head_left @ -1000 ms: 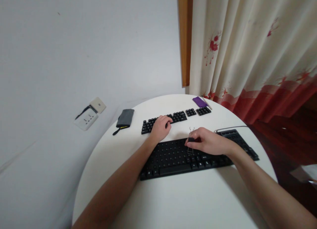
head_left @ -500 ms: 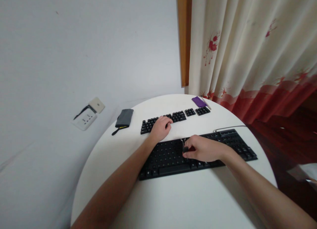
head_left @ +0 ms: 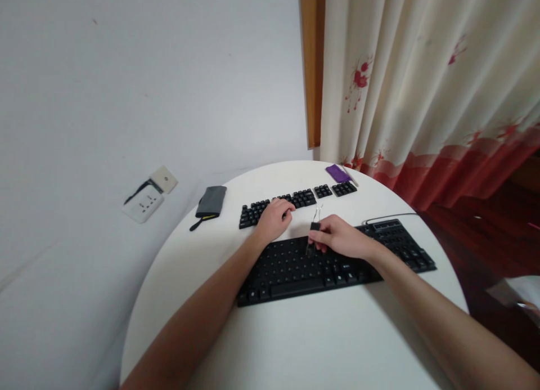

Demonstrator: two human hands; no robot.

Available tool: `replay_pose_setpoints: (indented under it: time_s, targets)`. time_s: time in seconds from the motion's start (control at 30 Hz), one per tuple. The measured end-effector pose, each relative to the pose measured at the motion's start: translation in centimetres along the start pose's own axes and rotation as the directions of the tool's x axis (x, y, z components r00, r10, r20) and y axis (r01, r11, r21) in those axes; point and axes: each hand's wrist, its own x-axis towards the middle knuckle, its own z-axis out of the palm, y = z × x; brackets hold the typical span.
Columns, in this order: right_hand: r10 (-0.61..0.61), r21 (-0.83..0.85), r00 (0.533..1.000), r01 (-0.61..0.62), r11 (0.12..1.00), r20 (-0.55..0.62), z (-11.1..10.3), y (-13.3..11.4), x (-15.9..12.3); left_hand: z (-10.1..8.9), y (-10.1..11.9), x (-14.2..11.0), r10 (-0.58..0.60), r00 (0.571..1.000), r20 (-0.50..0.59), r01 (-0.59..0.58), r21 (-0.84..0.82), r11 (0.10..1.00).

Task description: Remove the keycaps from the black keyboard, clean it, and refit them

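Note:
A black keyboard [head_left: 295, 272] lies across the round white table [head_left: 304, 345]. My right hand [head_left: 341, 239] is closed on a small wire keycap puller [head_left: 313, 228], held upright over the keyboard's upper middle rows. Behind it, rows of loose black keycaps [head_left: 295, 201] are laid out on the table. My left hand [head_left: 274, 220] rests on those keycaps with fingers curled down on them; whether it grips one is unclear.
A grey pouch with a black strap [head_left: 210, 203] lies at the table's back left. A purple card and a thin stick [head_left: 341, 173] sit at the back by the curtain [head_left: 422, 86]. A wall socket [head_left: 147, 196] is at the left. The keyboard's cable [head_left: 392, 216] runs right.
My right hand has shifted left and a little away along the keyboard and raised the puller upright. My left hand has stayed on the loose keycaps.

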Motion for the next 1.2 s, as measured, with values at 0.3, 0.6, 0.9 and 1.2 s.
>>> replay_pose_setpoints:
  time_s: [0.3,0.6,0.9,1.2]
  targets:
    - [-0.221,-0.193,0.843,0.143,0.971,-0.491,-0.2,2.2,1.6,-1.0,1.2,0.0,0.151,0.987,0.048,-0.146,-0.097,0.985]
    - [-0.197,-0.196,0.867,0.118,0.973,-0.457,1.4,2.1,1.6,-0.7,1.5,-0.1,0.26,0.955,0.14,-0.244,-0.125,0.962]
    - [-0.108,-0.098,0.877,0.07,0.993,-0.469,1.8,3.1,2.4,-0.8,2.1,-0.1,0.271,0.96,0.072,-0.256,-0.167,0.952]
    - [-0.162,-0.253,0.847,0.034,0.967,-0.506,1.7,2.5,2.0,-1.2,2.2,0.0,0.333,0.922,0.197,-0.322,-0.09,0.943]
